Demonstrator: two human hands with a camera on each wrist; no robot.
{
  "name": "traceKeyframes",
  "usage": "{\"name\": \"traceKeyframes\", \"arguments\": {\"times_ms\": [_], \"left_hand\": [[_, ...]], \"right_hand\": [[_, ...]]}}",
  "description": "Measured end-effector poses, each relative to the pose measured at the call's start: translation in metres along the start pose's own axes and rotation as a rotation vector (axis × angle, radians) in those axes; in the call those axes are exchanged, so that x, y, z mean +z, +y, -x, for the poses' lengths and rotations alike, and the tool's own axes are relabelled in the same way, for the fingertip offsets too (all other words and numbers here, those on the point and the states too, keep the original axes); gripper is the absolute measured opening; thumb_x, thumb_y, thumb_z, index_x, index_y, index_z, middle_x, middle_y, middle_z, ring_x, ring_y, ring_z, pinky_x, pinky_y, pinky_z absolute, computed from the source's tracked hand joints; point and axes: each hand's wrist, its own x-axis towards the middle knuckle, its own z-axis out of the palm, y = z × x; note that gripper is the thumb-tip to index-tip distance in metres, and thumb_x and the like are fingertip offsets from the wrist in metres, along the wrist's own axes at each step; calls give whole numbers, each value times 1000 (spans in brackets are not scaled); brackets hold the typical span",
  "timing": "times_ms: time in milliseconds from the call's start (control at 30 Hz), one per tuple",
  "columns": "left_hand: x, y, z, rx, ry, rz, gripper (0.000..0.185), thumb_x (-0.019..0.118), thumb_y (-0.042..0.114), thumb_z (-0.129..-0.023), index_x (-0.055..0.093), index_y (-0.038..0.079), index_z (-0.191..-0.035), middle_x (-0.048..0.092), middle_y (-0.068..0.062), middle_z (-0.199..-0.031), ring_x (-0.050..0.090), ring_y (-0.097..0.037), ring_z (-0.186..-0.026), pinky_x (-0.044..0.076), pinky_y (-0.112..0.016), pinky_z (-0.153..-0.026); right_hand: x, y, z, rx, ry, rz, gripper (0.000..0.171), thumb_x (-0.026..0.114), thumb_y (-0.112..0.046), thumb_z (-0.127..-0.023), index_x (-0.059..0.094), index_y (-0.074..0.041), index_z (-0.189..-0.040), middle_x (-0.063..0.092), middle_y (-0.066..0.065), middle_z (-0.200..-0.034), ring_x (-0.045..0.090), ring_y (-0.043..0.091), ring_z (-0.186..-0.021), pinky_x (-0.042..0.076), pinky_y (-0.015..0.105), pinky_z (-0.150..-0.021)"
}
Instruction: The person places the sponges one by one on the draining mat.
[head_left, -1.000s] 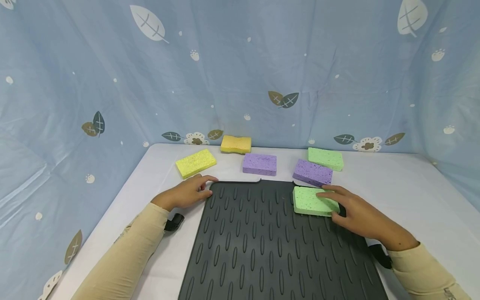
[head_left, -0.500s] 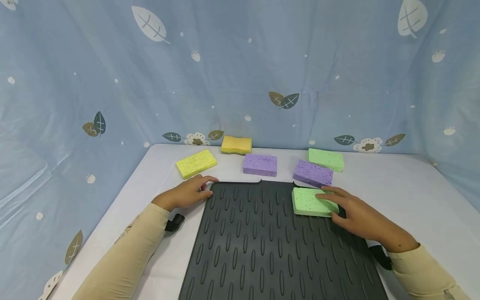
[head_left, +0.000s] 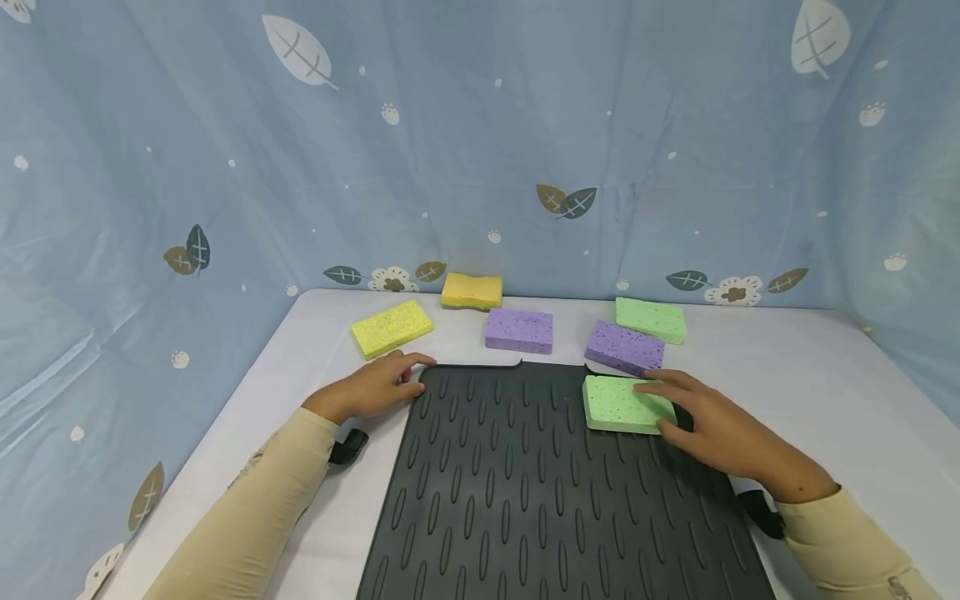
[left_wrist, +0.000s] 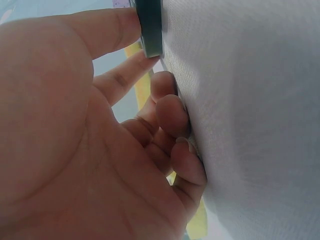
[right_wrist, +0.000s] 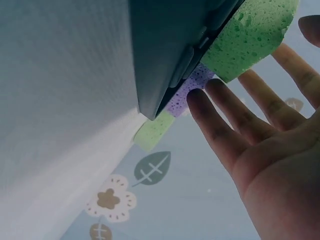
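Right hand (head_left: 712,429) open, straight fingers on the green sponge (head_left: 624,404); only its wrist view showing the mat's (right_wrist: 170,45) underside.

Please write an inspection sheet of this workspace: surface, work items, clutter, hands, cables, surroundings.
Surface: white table, with a dark ribbed mat lying flat on it.
Work items: green sponge on the mat's far right corner.
Clutter: beyond the mat, a yellow sponge, an orange-yellow sponge, two purple sponges and a second green sponge.
Hands: right hand rests straight fingers on the green sponge; left hand touches the mat's far left corner.
Cables: nothing seen.
Surroundings: blue leaf-printed cloth behind and at both sides.
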Motion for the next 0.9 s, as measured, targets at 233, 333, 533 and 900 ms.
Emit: {"name": "traceKeyframes", "arguments": {"times_ms": [233, 333, 533, 900], "left_hand": [[-1, 1, 3, 5, -3, 2, 44, 58, 27, -102, 49, 23, -145, 49, -6, -97, 48, -18, -83, 40, -33, -71], [-1, 1, 3, 13, -1, 8, 44, 58, 26, -102, 49, 23, -145, 49, -6, -97, 47, -18, -83, 39, -33, -71], [-1, 0, -1, 16, 3, -8, 45, 57, 28, -103, 48, 25, -147, 50, -5, -98, 47, -18, -84, 40, -33, -72], [-1, 0, 0, 14, -1, -18, 45, 57, 29, -103, 48, 24, -147, 51, -6, -99, 48, -19, -86, 40, -34, -74]], "right_hand": [[-2, -1, -1, 21, 15, -2, 43, 66, -18, -96, 58, -12, -139, 47, 22, -146, 47, 45, -132, 44, 63, -96], [-5, 0, 0, 32, 48, -3, 44, 67, -21, -97, 58, -10, -138, 47, 24, -145, 46, 47, -131, 44, 65, -95], [-13, 8, -2, 32, 98, 1, 44, 65, -20, -98, 55, -6, -139, 45, 26, -145, 50, 47, -126, 54, 51, -77], [-27, 26, -24, 125, 24, 37, 47, 64, -22, -99, 55, 0, -139, 45, 29, -145, 40, 52, -134, 37, 69, -101]]}}
